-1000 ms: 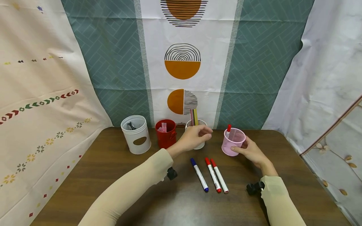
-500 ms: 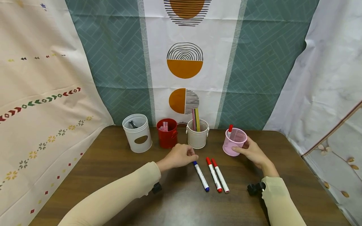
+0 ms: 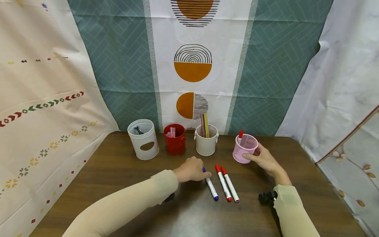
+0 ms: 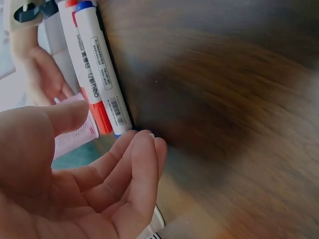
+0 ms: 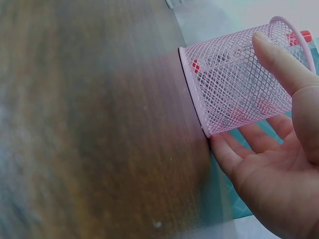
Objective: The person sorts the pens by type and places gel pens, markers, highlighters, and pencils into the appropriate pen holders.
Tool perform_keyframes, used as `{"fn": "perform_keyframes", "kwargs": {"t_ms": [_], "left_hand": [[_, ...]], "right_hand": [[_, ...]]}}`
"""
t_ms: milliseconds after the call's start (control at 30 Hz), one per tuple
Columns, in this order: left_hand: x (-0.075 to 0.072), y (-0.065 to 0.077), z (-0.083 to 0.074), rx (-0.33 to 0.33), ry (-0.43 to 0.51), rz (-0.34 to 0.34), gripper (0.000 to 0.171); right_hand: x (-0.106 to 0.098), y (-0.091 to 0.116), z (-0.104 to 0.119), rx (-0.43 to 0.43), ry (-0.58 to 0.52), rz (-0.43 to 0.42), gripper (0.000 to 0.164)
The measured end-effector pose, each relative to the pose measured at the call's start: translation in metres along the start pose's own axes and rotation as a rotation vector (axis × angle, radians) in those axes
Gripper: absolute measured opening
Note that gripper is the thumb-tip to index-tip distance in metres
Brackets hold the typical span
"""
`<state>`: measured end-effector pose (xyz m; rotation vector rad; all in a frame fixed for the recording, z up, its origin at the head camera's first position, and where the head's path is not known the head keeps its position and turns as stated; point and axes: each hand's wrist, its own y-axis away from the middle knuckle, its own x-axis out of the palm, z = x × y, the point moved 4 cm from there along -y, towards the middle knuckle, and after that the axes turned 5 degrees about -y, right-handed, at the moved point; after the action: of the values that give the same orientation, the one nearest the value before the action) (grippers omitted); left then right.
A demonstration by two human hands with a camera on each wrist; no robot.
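A blue-capped marker (image 3: 212, 189) lies on the table. My left hand (image 3: 190, 170) is at its far, cap end. In the left wrist view the thumb stands apart from the bent fingers (image 4: 144, 159), which are close by the marker's (image 4: 102, 64) end; whether they touch it is unclear. My right hand (image 3: 265, 161) holds a pink mesh pen cup (image 3: 245, 149), with the thumb on its near side and the fingers behind. The cup stands upright on the table with a red-capped marker (image 3: 240, 135) inside. Two red markers (image 3: 223, 184) lie right of the blue one.
Along the back of the table (image 3: 118, 184) stand a white cup (image 3: 144, 141) with dark clips, a red cup (image 3: 175, 141) with pink pieces, and a cream cup (image 3: 206, 143) holding several coloured pencils (image 3: 205, 125). A patterned curtain (image 3: 118, 65) hangs behind.
My left hand has come down from in front of the cream cup to the cap end of the blue marker. The right hand stays on the pink cup.
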<state>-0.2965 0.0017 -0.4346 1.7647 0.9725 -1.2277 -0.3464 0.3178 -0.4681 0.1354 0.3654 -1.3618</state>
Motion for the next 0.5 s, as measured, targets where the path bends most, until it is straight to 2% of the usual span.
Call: {"fn": "perform_keyframes", "kwargs": {"t_ms": [267, 333, 367, 500], "left_hand": [[0.003, -0.010, -0.018, -0.019, -0.086, 0.033, 0.041], [0.003, -0.012, -0.022, -0.007, -0.110, 0.039, 0.039], [0.008, -0.017, -0.021, 0.014, -0.123, 0.027, 0.038], [0.007, -0.017, -0.027, 0.059, -0.156, 0.017, 0.032]], "right_hand": [[0.000, 0.001, 0.000, -0.003, 0.003, 0.003, 0.082], [-0.001, 0.000, 0.000, -0.004, 0.007, 0.004, 0.082], [-0.001, 0.000, 0.000, -0.004, 0.010, 0.004, 0.081], [-0.001, 0.000, 0.001, -0.001, 0.014, 0.002, 0.081]]}}
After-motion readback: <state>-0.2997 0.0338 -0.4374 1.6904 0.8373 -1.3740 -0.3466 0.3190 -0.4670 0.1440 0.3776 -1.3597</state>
